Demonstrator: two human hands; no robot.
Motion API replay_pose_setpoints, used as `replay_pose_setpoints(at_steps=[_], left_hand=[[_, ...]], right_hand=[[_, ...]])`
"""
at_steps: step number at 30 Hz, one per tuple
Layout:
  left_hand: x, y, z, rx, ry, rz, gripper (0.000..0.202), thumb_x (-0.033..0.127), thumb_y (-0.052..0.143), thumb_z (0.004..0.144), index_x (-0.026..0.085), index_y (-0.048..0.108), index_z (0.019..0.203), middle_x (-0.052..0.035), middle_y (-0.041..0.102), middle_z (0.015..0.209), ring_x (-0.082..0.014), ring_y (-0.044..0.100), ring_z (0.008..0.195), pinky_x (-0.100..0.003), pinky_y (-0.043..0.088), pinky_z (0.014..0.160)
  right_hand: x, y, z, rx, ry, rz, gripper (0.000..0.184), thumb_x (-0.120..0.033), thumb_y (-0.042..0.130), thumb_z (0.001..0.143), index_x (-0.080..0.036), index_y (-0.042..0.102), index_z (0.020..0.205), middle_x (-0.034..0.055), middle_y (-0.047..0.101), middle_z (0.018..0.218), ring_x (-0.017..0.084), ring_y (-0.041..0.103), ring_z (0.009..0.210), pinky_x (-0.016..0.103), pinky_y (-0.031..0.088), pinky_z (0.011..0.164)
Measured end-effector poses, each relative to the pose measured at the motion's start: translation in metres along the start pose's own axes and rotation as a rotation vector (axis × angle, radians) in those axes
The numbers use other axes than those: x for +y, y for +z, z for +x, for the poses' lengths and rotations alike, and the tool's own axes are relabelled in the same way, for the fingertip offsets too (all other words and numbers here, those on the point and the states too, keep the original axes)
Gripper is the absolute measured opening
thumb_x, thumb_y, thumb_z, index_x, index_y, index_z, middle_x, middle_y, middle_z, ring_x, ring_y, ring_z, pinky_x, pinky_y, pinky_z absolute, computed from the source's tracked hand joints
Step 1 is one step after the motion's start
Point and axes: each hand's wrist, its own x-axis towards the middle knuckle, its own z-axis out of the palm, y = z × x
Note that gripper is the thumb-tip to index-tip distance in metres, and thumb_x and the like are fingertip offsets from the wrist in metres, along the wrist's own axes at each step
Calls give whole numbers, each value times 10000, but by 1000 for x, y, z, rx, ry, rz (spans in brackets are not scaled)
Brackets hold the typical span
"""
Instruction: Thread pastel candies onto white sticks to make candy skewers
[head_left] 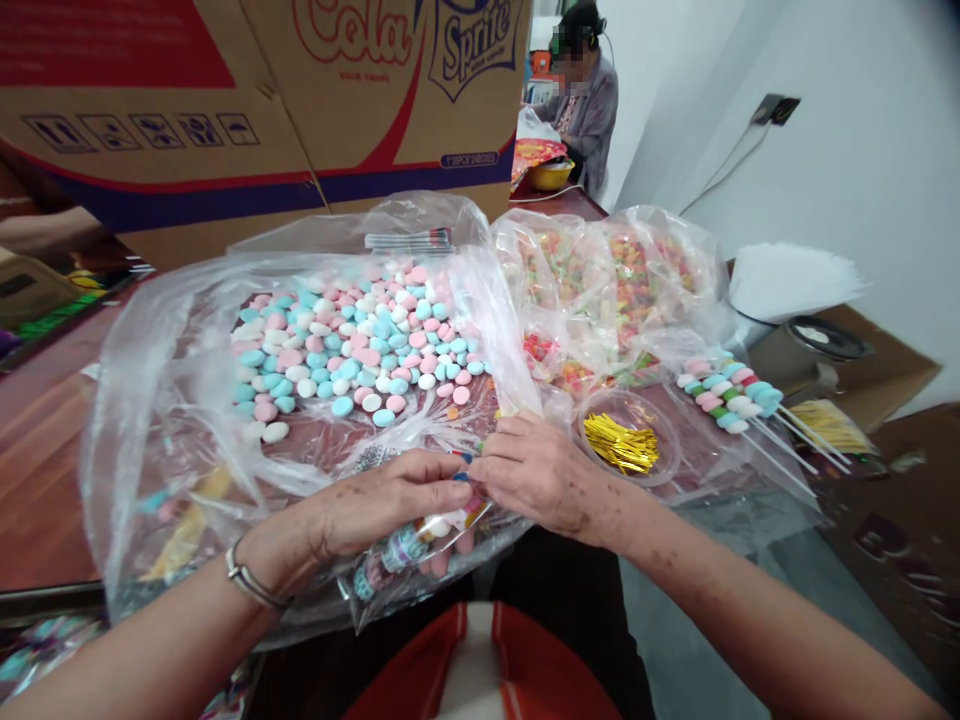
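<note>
Close to my lap, my left hand point(409, 490) is closed around a candy skewer point(405, 548) in a clear plastic wrapper, which slants down to the left. Through the wrapper I see pastel and white pieces. My right hand point(536, 475) meets the left at the upper end of this skewer, its fingers pinched together on the gathered wrapper. What exactly lies between those fingertips is mostly hidden. Just beyond both hands, a large clear plastic bag point(150, 340) lies spread out with many pink, blue and white candies point(360, 350) on it.
A round dish of gold twist ties point(621, 443) sits right of my right hand. Several marshmallow skewers point(731, 393) lie farther right. Bags of gummy candies point(622, 265) rest behind. A tall cardboard box point(285, 110) blocks the back left; another person point(592, 110) sits beyond.
</note>
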Motion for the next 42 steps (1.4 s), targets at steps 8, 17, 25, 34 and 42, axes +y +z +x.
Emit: replay_pose_setpoints(at_steps=[8,17,25,34,42], left_hand=[[-10,16,5,280,75,-163,425,570,561,884,156,636,821,-46,713,709,-148,627,525,-248,476,492],[2,20,6,672,310,192,425,488,481,938,189,525,640,42,514,539,-116,470,516,-222,363,496],[-13,23,13,447,328,-324,214,362,675,842,168,614,775,7,611,664,-128,558,598,-227,445,566],[-3,21,4,240,49,-481,102,181,633,712,101,675,664,-69,644,545,-167,612,437,-217,460,389],[-3,12,-1,3,58,-373,276,351,593,839,98,684,778,-82,652,643,-102,528,437,-182,342,404]], right_hand=[[-5,5,0,117,297,288,491,-275,374,1009,-33,333,1434,235,541,1364,257,493,1307,434,432,1077],[-17,20,10,282,740,711,635,-441,746,764,-157,482,1267,121,624,1180,239,611,1033,378,522,878],[-27,31,14,337,864,1310,201,-345,658,806,-201,522,770,-40,613,646,133,601,563,288,532,578],[-12,31,-4,243,533,1193,222,-202,661,827,-214,620,1044,-18,630,859,115,606,769,252,491,735],[-15,21,-5,298,357,500,212,-173,459,932,-176,635,814,15,612,748,129,573,719,238,467,691]])
